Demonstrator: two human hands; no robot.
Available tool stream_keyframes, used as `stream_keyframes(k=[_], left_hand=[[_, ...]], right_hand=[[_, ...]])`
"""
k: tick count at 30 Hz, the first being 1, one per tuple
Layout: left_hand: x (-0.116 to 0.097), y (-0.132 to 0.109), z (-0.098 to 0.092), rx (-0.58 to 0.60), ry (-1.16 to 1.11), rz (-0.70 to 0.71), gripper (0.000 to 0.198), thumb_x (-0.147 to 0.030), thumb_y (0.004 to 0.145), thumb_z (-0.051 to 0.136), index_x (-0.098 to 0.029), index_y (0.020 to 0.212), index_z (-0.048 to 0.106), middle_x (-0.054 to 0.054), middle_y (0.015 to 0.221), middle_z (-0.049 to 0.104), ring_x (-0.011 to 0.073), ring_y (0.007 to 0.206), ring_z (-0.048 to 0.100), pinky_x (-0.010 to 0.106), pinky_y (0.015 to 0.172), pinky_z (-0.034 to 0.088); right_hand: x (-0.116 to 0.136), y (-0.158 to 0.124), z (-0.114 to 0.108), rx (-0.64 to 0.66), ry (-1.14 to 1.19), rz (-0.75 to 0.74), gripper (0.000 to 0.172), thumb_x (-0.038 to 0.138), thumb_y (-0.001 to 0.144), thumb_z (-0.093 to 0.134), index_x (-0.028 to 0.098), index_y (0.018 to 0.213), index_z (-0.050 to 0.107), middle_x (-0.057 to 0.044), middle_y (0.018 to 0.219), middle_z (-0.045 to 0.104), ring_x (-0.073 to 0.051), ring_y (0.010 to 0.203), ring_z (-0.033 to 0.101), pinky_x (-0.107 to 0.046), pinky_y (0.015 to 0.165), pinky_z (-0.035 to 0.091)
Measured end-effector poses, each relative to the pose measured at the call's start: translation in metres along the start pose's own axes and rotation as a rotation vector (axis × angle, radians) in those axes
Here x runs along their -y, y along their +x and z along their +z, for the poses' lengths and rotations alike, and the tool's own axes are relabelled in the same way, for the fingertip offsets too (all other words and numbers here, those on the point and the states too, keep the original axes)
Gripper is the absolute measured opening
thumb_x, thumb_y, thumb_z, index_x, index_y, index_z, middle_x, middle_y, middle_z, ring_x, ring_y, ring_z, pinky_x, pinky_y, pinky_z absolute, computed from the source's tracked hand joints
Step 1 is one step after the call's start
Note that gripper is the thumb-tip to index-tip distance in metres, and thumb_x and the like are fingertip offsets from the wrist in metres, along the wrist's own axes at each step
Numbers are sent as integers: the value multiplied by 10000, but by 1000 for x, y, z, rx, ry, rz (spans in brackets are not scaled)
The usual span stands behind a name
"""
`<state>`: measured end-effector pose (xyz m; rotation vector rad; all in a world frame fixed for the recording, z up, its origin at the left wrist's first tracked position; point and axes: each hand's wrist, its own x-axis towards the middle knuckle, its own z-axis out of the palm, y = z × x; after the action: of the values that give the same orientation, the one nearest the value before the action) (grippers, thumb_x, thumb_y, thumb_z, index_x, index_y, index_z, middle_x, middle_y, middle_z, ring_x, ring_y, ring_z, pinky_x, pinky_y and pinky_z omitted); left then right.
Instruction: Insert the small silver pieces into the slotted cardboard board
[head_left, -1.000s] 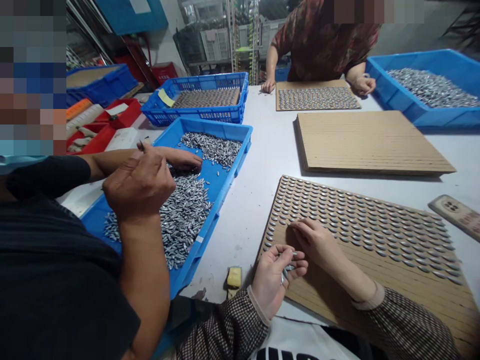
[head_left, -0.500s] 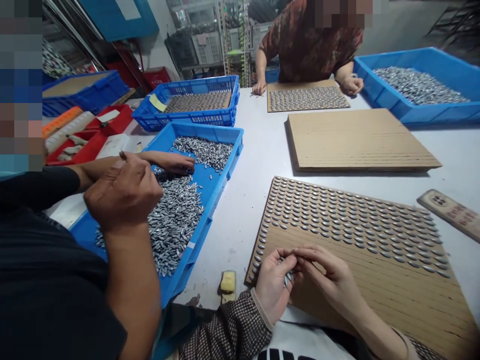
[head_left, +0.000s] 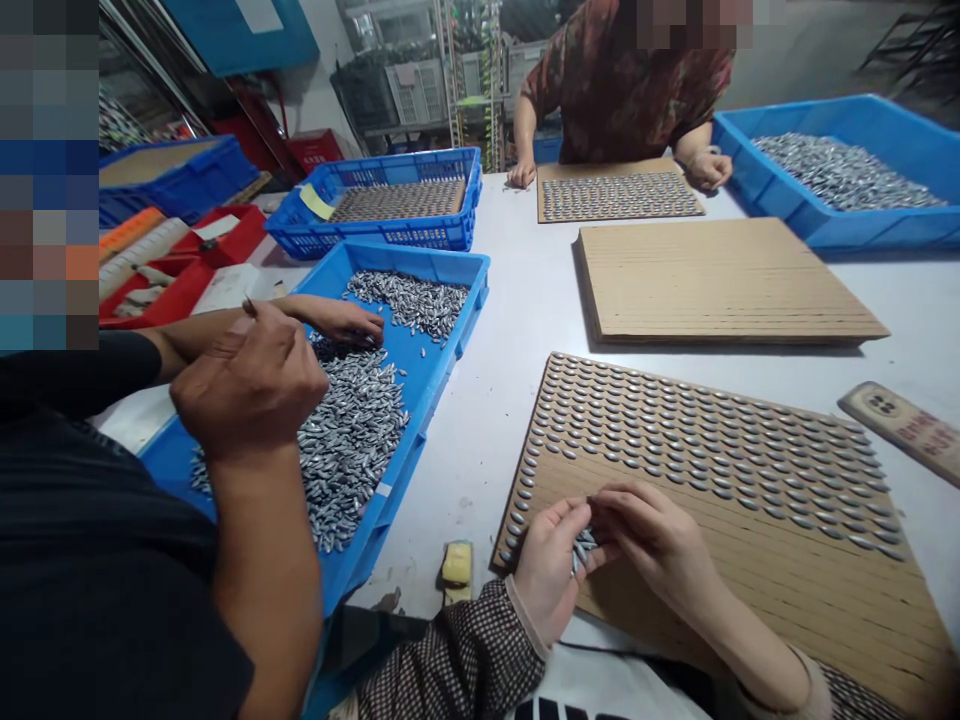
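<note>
Metal pieces (head_left: pixel 581 548), small, silver and too bunched to count, lie in the cupped left hand (head_left: pixel 547 565), whose grip curls around them, while the right hand (head_left: pixel 654 540) pinches at that bunch with thumb and forefinger. Both hands hover over the near edge of one slotted board (head_left: pixel 750 560) on the counter (head_left: pixel 510 340). A co-worker's two hands (head_left: pixel 251 385) work over one blue tray (head_left: pixel 442 370) of loose pieces at left.
</note>
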<state>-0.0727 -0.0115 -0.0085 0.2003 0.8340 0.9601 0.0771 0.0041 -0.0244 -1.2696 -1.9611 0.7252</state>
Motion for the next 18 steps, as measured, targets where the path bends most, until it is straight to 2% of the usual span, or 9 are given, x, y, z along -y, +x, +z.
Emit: stream_keyframes(k=[5, 7, 10, 13, 18], left_hand=[[-11, -1, -1, 46, -22, -115, 273, -130, 771, 596, -117, 1033, 674, 132, 1059, 684, 207, 970, 644, 364, 918, 488], [-14, -2, -2, 0, -74, -113, 341, -64, 736, 564, -101, 1059, 667, 147, 1093, 680, 210, 979, 654, 372, 957, 475], [-13, -4, -5, -80, -148, -105, 399, 1, 702, 529, -81, 1074, 646, 167, 1132, 669, 213, 998, 661, 382, 1004, 452], [-9, -8, -6, -94, -143, -136, 334, -21, 748, 543, -62, 1073, 611, 194, 1120, 667, 224, 979, 672, 389, 990, 462], [-7, -13, -5, -118, -133, -116, 216, -152, 820, 613, -112, 1021, 541, 184, 1084, 678, 232, 943, 688, 367, 920, 495]], right_hand=[[-6, 7, -7, 56, 24, 80, 164, 237, 943, 481, 230, 964, 643, -49, 899, 662, -180, 808, 636, -296, 685, 533], [-10, 13, -8, 13, 19, 92, 124, 245, 933, 510, 225, 964, 629, -41, 900, 665, -172, 805, 638, -280, 677, 535], [-20, 21, -3, -79, -173, 1, 128, 233, 938, 499, 199, 969, 618, -56, 901, 659, -172, 811, 625, -277, 679, 527], [-28, 28, 8, -77, -353, -89, 197, 190, 955, 441, 173, 983, 635, -85, 920, 653, -191, 850, 602, -304, 727, 508], [-35, 30, 18, -23, -454, -116, 240, 156, 948, 435, 166, 1012, 666, -107, 973, 645, -206, 876, 573, -299, 725, 471]])
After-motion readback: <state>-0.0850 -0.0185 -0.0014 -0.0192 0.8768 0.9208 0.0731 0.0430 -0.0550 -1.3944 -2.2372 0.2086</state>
